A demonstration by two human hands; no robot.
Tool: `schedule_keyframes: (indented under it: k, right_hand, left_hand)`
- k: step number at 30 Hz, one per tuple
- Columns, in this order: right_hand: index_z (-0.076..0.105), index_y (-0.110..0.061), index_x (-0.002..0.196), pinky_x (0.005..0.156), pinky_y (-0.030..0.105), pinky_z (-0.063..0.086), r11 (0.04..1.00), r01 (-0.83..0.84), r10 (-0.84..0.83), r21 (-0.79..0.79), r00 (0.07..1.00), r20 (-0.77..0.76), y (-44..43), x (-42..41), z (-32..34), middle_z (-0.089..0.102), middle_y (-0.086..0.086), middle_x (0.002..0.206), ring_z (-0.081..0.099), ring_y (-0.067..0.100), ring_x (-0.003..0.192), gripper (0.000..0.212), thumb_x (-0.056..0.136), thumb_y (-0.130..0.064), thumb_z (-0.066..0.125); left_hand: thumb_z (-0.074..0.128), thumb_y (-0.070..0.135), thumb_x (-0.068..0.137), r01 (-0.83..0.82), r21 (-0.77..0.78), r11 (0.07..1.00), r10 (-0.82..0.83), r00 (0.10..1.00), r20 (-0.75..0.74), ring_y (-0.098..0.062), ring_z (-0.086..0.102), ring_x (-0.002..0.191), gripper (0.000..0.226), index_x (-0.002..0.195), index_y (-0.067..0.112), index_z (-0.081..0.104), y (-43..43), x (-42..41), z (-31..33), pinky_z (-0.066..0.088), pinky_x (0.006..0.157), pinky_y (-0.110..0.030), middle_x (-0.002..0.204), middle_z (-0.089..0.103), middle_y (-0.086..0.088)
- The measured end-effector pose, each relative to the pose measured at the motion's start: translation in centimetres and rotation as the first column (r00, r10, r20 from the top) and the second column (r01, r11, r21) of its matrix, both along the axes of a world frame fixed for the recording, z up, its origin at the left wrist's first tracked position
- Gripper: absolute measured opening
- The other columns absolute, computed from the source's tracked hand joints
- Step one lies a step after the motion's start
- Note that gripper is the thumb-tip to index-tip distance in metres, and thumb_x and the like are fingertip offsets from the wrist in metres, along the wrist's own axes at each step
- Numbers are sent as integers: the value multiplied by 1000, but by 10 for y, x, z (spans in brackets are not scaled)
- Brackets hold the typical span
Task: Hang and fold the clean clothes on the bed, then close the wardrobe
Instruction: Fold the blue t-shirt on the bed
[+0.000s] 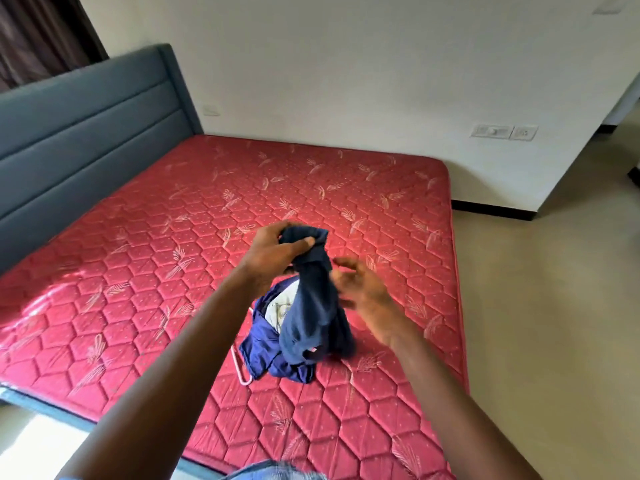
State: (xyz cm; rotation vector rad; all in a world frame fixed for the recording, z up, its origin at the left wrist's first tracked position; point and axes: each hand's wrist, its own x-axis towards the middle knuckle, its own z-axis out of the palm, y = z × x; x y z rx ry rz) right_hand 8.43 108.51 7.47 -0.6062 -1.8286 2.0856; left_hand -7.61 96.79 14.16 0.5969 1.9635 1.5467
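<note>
Red mattress [173, 237] with pale leaf motifs — navy garment [308, 313], blue-grey headboard [86, 133], pink hanger [242, 372].

We see a big white wall [346, 64] at the back. Up in the left corner hangs a dark brown curtain [41, 32]. Low on the right of the wall, two white switch plates [491, 132] sit side by side. A smaller plate [211, 110] is further left. The floor [554, 306] is pale beige. A black strip [491, 209] runs along the bottom of the wall.
</note>
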Motion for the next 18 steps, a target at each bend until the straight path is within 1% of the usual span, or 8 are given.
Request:
schedule_keyframes:
  k: [2, 4, 7, 10, 11, 14, 16, 18]
  right_hand:
    - [68, -17, 118, 88, 33, 56, 995, -65, 68, 69, 997, -32, -19, -8, -2, 74, 3, 109, 69, 14, 98, 35, 87, -24, 82]
    - [73, -11, 103, 79, 38, 53, 991, 46, -39, 122, 997, -59, -19, -12, -2, 72, 3, 93, 64, 14, 85, 19, 87, -22, 78]
    - [73, -9, 87, 74, 39, 48, 979, 155, -146, 131, 986, -76, 2, -5, 11, 68, 1, 82, 59, 13, 78, 16, 90, -25, 75]
    - [74, -14, 84, 76, 33, 52, 978, 152, -140, 143, 986, -88, 19, 2, 33, 73, -2, 82, 65, 10, 77, 10, 93, -9, 74]
    - [74, -16, 85, 77, 33, 52, 974, 144, -127, 172, 986, -103, 21, 2, 42, 74, -3, 83, 66, 10, 78, 12, 93, -7, 73]
    - [74, -17, 95, 80, 30, 53, 984, 69, -44, 164, 987, -152, 25, 1, 68, 74, 1, 90, 67, 14, 83, 14, 88, -6, 70]
    - [73, -14, 110, 84, 27, 56, 983, -73, 93, 167, 989, -114, 26, 3, 82, 77, 4, 101, 71, 16, 91, 23, 87, -17, 76]
    - [73, -19, 118, 92, 33, 58, 939, -221, 234, 264, 972, -20, 22, 5, 89, 77, 5, 110, 74, 22, 103, 32, 89, -32, 80]
  left_hand:
    - [74, 12, 95, 13, 16, 1000, -13, 1000, -13, -17, 64, 74, 21, 113, 3, 69, 8, 6, 2, 53, 57, -26, 89, 67, -9]
    - [75, 24, 95, -5, 12, 1000, 6, 994, -111, -13, 61, 64, 22, 105, 5, 72, 9, 4, 5, 50, 51, -24, 80, 66, -5]
    - [71, 59, 85, -51, 9, 999, 52, 962, -268, -15, 54, 70, 55, 95, 5, 73, -3, -11, 7, 46, 65, -36, 76, 61, 1]
    - [67, 61, 89, -17, 157, 987, 50, 977, -207, -20, 47, 78, 71, 92, -10, 61, -13, -12, 9, 38, 71, -41, 83, 53, -4]
    - [65, 62, 92, 1, 181, 983, 40, 974, -223, -20, 44, 77, 70, 87, -8, 57, -14, -10, 9, 35, 70, -41, 82, 49, -3]
    - [53, 58, 97, -4, 135, 991, 62, 902, -427, -13, 36, 68, 51, 74, 12, 49, -13, 2, 9, 30, 60, -41, 72, 38, 7]
    - [53, 53, 98, -44, 129, 991, 106, 848, -520, -8, 40, 64, 45, 78, 13, 56, -9, 12, 9, 37, 58, -42, 68, 44, 15]
    - [57, 48, 99, -32, 146, 989, 107, 836, -539, -6, 49, 66, 35, 85, 18, 66, -4, 26, 8, 45, 62, -41, 68, 58, 12]
